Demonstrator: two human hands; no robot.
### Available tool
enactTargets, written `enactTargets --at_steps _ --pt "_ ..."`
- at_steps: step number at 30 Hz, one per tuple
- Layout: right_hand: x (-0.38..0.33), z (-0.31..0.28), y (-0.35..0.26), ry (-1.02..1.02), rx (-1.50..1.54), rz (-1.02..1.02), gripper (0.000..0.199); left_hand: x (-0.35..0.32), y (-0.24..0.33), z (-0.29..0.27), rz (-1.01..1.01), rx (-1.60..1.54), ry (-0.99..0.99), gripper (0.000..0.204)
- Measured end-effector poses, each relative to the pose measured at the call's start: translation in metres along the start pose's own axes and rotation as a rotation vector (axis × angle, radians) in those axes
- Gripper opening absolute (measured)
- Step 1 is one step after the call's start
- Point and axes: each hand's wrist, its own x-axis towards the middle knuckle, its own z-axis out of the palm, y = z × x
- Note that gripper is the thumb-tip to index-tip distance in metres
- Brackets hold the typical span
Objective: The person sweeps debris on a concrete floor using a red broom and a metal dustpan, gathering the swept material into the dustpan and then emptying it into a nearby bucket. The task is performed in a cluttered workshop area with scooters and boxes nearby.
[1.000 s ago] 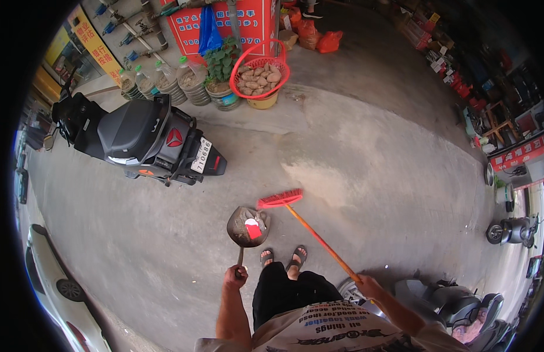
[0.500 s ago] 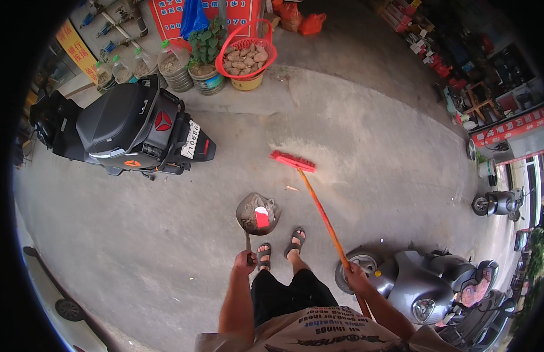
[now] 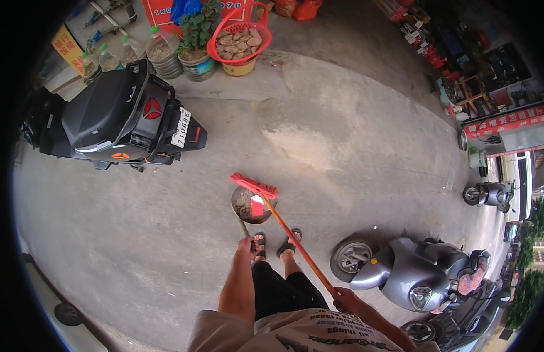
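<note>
My left hand (image 3: 247,245) is closed round the handle of a round, dark dustpan (image 3: 242,212) low over the concrete in front of my feet. Grey dirt and a red and white scrap (image 3: 257,208) lie in the pan. My right hand (image 3: 345,299) grips the orange stick of a broom (image 3: 295,239). The broom's red bristle head (image 3: 254,184) is at the pan's far rim and covers part of it; whether it touches the dirt inside I cannot tell.
A black scooter (image 3: 116,117) stands at the left, a grey scooter (image 3: 401,273) close on my right. Against the back are a red basket of stones (image 3: 240,44), a potted plant (image 3: 197,64) and plastic bottles of soil (image 3: 162,58). A white car (image 3: 49,311) shows at the lower left.
The broom head has moved left and nearer, from the floor right of the dustpan to its far rim. My right hand came nearer to me. A small pale scrap on the floor is no longer visible.
</note>
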Motion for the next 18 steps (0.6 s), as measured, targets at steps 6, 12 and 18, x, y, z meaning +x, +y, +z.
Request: enactTargets --at_steps 6,12,18 --pt "-0.054 0.000 0.001 0.195 -0.356 -0.170 0.033 -0.007 -0.001 -0.010 0.042 -0.018 -0.027 0.012" --pt "-0.014 -0.015 -0.059 0.400 -0.713 -0.428 0.028 -0.035 0.005 -0.047 -0.016 -0.118 -0.069 0.012" --pt "0.073 0.018 -0.122 0.496 -0.742 -0.538 0.027 -0.053 -0.005 -0.062 -0.038 -0.179 -0.085 0.009"
